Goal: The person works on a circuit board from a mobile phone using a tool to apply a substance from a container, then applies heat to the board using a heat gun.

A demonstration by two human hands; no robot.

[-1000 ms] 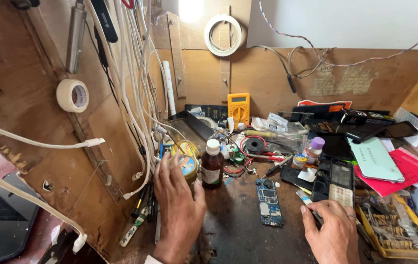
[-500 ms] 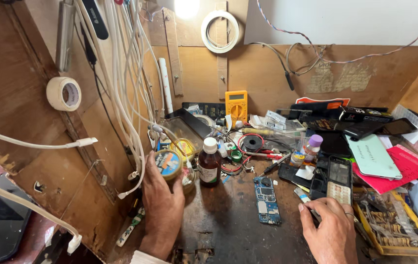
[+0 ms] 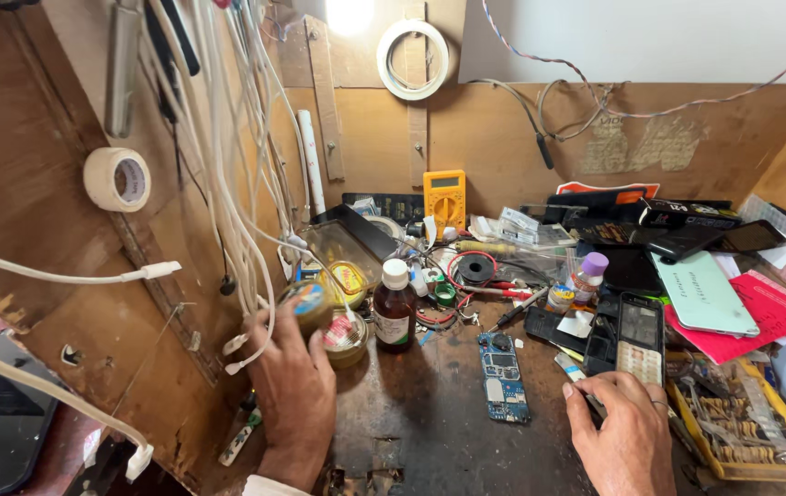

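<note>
- The small round tin is in the left hand, fingers clamped on it, just left of the brown bottle.
- The right hand rests on the tabletop, right of the bottle; I cannot tell if its grip is closed.
- Risk: the elbow may knock over the bottle.
- A pink packet lies far right.

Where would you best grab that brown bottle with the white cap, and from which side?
Take the brown bottle around its straight body, below the white cap. It stands upright, so a sideways wrap suits it. Come from the front right, probably, where the dark bench is bare; the left hand and small tins crowd its left.
</note>
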